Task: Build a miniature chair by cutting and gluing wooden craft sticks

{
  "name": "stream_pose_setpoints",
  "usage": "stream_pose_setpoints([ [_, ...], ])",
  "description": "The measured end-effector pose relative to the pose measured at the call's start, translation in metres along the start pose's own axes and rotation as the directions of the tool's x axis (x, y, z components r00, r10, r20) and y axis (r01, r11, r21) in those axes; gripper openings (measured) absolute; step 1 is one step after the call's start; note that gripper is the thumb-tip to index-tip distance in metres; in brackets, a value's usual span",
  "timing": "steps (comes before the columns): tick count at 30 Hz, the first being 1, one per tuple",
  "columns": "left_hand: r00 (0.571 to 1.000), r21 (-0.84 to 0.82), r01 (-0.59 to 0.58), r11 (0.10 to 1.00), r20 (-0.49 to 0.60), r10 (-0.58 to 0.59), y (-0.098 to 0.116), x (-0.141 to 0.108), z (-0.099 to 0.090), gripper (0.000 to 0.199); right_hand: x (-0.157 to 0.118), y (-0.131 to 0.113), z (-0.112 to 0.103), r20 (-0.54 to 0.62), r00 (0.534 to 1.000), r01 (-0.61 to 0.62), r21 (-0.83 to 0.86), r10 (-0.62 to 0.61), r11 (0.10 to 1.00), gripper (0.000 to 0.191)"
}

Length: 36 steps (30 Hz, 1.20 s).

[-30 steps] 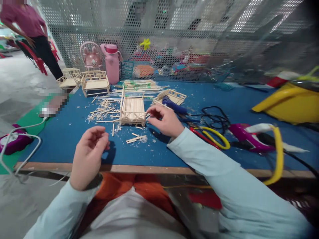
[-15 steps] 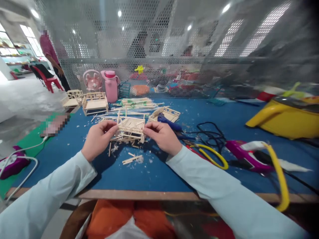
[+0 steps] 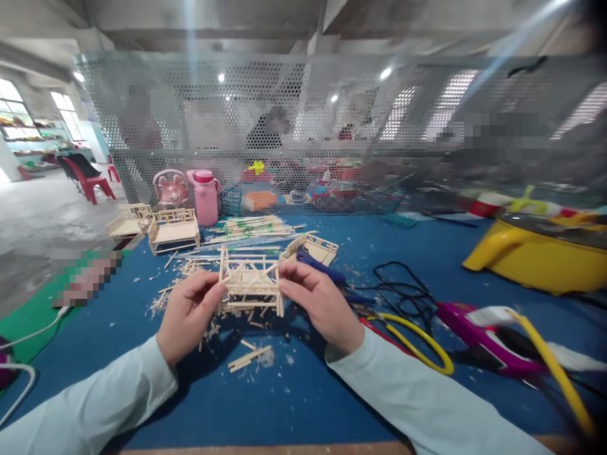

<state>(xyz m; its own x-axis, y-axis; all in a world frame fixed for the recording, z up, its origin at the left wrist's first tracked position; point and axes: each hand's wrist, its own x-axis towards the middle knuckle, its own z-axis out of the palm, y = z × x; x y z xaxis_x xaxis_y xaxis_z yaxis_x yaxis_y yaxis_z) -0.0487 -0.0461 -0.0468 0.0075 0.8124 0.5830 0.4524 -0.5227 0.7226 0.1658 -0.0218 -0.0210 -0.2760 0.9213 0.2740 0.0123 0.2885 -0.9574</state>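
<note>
A miniature wooden bed [image 3: 251,278], built from thin round sticks with a slatted platform and a latticed side, is held up just above the blue table. My left hand [image 3: 192,309] pinches its left end between thumb and fingers. At the opposite end, my right hand [image 3: 320,300] grips the corner post the same way. Below lie loose cut sticks [image 3: 249,358] and scraps. Just behind, a similar stick model [image 3: 315,249] rests partly hidden by dark blue-handled pliers [image 3: 322,265].
Two finished-looking stick models [image 3: 174,230] stand back left, beside a pink jug [image 3: 205,199]. Bundled sticks [image 3: 258,225] lie behind my hands. Right are yellow-handled pliers [image 3: 417,344], a purple glue gun [image 3: 488,335], a black cord [image 3: 403,284] and a yellow pan [image 3: 535,253]. A mesh partition [image 3: 265,139] rises behind.
My view has tilted upward, so the table sits lower in the picture. Both hands still hold the miniature bed, now turned with its latticed side more toward me. A person at left has moved behind the mesh.
</note>
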Motion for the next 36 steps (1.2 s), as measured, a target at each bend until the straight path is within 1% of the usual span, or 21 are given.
stream_pose_setpoints([
  [2,1.0,0.007,-0.013,1.0,0.014,0.013,0.0,-0.005,0.001,0.02,0.001,-0.004,-0.001,0.011,1.0,-0.004,0.008,0.004,1.0,0.018],
  [5,0.999,0.016,-0.032,0.999,0.031,0.031,0.001,-0.01,0.002,0.02,0.005,-0.01,-0.001,0.02,0.999,-0.042,-0.008,0.042,0.999,0.017],
  [7,0.998,0.017,-0.044,0.999,0.037,0.043,0.001,-0.011,0.001,0.02,0.006,-0.013,-0.001,0.023,0.999,-0.048,-0.007,0.048,0.999,0.018],
  [10,0.998,0.016,-0.056,0.998,0.034,0.056,0.002,-0.011,0.0,0.018,0.006,-0.012,0.0,0.011,1.0,-0.018,0.012,0.018,1.0,0.022],
  [13,0.998,0.019,-0.059,0.998,0.02,0.058,0.002,-0.012,-0.002,0.015,0.005,-0.009,0.0,-0.002,1.0,0.001,0.007,-0.001,1.0,0.023],
  [23,0.997,0.049,-0.074,0.996,0.024,0.073,0.002,-0.012,-0.003,0.016,0.004,-0.012,0.001,-0.025,0.999,-0.04,-0.009,0.04,0.999,0.02],
  [28,0.998,0.058,-0.057,0.997,0.029,0.055,0.004,-0.012,-0.002,0.017,0.004,-0.013,0.001,-0.002,1.0,-0.011,-0.01,0.011,1.0,0.021],
  [30,0.998,0.054,-0.053,0.997,0.022,0.052,0.004,-0.012,-0.001,0.018,0.004,-0.013,0.0,0.005,1.0,-0.023,-0.006,0.023,1.0,0.022],
  [33,0.999,0.039,-0.039,0.998,0.01,0.039,0.003,-0.013,0.001,0.019,0.005,-0.012,0.0,-0.008,0.998,-0.06,-0.052,0.059,0.997,0.022],
  [36,1.0,0.018,-0.023,1.0,0.004,0.023,0.003,-0.014,0.003,0.021,0.006,-0.011,-0.001,-0.033,0.998,-0.057,-0.13,0.053,0.99,0.025],
])
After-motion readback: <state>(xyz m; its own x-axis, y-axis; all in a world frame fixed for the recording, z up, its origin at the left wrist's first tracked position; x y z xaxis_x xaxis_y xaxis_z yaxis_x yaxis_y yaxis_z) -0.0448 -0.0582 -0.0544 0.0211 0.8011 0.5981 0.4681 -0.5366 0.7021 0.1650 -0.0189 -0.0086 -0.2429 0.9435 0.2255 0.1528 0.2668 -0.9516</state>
